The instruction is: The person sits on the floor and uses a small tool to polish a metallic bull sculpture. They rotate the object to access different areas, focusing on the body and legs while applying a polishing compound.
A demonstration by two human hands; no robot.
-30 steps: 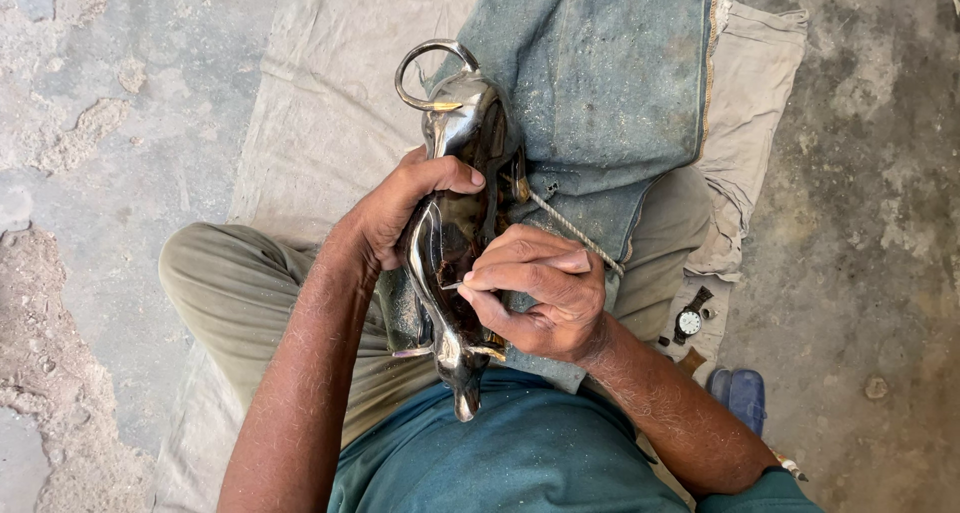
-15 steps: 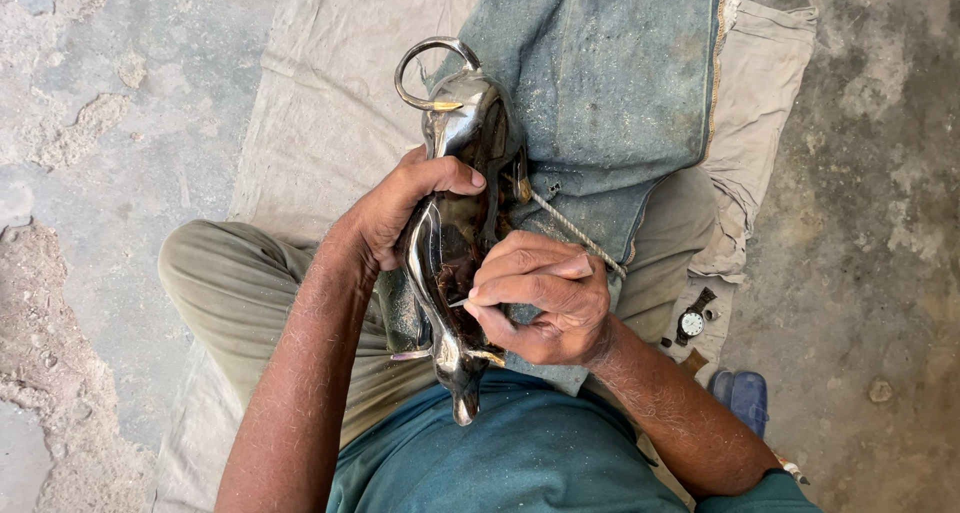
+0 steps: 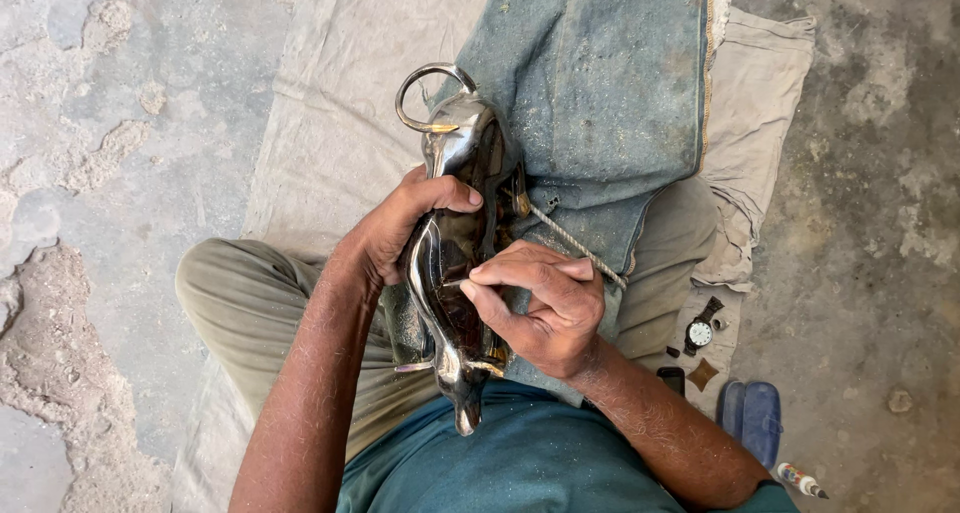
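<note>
A shiny dark metal animal figure (image 3: 455, 243) with a ring-shaped curl (image 3: 425, 93) at its far end lies across my lap. My left hand (image 3: 400, 228) grips its side, thumb over the top. My right hand (image 3: 545, 303) pinches a thin metal tool whose tip presses on the figure's middle. A thin rope (image 3: 580, 245) runs from the figure out to the right.
A blue denim cloth (image 3: 600, 103) covers my right leg, over a beige sheet (image 3: 330, 93) on a rough concrete floor (image 3: 100, 123). A wristwatch (image 3: 700, 328), small dark bits, a blue sandal (image 3: 752, 413) and a small tube (image 3: 800, 480) lie at the right.
My right hand has shifted slightly along the figure while it keeps the tool pressed on it. My left hand keeps its grip.
</note>
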